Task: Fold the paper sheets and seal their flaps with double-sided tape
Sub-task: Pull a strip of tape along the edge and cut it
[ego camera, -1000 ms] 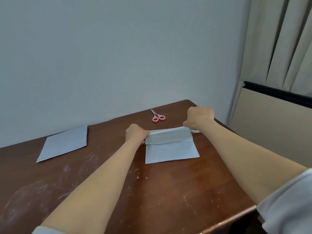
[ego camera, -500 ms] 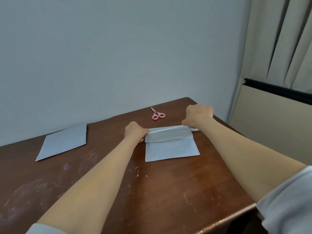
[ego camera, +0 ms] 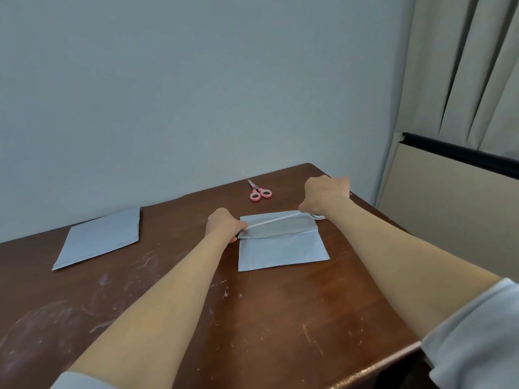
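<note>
Against the grey wall stood a scuffed table (ego camera: 252, 332). On it, the left hand (ego camera: 224, 224) and right hand (ego camera: 325, 192), fingers curled, each pinched an end of a tape strip (ego camera: 273, 220) stretched across the folded sheet (ego camera: 280, 254). A tape roll (ego camera: 319, 217) peeked from under the right wrist, pink scissors (ego camera: 259, 192) lay beyond, and spare sheets (ego camera: 98, 237) sat far left.

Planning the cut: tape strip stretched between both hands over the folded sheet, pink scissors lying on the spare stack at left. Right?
Not quite: the head view shows the pink scissors on the bare table beyond the folded sheet, not on the spare stack. The tape strip does stretch between left hand and right hand.
</note>
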